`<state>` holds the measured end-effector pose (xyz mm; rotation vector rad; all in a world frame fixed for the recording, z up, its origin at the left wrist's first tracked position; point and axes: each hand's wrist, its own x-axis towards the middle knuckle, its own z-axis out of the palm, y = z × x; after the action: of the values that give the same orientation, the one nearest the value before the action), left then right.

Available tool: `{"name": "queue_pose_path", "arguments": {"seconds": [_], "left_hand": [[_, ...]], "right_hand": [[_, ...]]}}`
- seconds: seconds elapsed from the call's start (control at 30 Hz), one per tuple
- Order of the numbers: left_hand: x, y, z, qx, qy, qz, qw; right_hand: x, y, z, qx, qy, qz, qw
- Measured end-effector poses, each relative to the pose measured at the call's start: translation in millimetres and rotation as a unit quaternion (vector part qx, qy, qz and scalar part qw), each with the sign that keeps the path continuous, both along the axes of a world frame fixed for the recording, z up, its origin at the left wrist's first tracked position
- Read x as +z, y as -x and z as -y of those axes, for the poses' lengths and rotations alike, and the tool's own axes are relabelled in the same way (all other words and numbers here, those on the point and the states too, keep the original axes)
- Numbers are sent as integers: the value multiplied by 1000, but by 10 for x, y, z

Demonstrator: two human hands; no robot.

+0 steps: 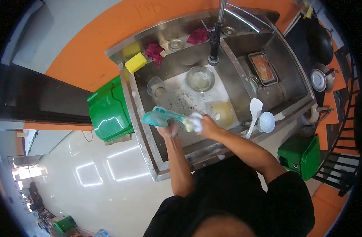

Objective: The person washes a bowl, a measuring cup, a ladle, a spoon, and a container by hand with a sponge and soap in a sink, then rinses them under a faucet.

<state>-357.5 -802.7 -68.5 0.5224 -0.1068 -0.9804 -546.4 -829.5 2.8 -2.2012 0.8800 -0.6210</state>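
Two bare hands of yours work over the near part of the left sink basin, just beside each other. Your left hand is closed on a teal plastic utensil, whose broad end points left. Your right hand is clamped on a foamy scrubber against the utensil's right end; blur and suds hide its exact shape.

Beyond your hands, a round metal bowl sits in the soapy water, with a clear plastic cup to its left. A yellowish container lies just right of your right hand. On the far left ledge you have a yellow sponge beside a dark red cloth. On the near rim to your right, a white rice paddle rests beside a white bowl. The right basin holds a rectangular metal pan.
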Motion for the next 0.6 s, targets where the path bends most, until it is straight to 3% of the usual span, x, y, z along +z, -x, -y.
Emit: {"name": "queue_pose_path", "arguments": {"seconds": [0.07,0.13,0.23,0.27,0.33,0.43,0.47,0.5,0.57,0.6], "left_hand": [[52,-17,10,8,-52,-4,999],[46,-19,33,8,-96,208,973],[5,109,143,58,-52,259,963],[71,198,154,56,-50,258,963],[281,316,167,61,-54,83,993],[122,-36,127,-40,31,110,993],[7,-141,142,22,-59,248,967],[41,-174,135,27,-61,249,966],[228,-213,216,38,20,-16,999],[371,-209,206,26,9,86,996]], "right_hand": [[-43,116,16,13,-67,-30,997],[-24,131,139,18,-30,25,999],[155,-172,224,-9,22,42,999],[317,-309,248,-9,14,63,998],[489,-476,318,5,40,140,989],[450,-423,180,-10,65,156,986],[364,-316,97,-18,38,107,993],[223,-164,31,-14,36,109,993],[56,64,58,0,8,48,999],[19,58,71,3,8,48,999]]}}
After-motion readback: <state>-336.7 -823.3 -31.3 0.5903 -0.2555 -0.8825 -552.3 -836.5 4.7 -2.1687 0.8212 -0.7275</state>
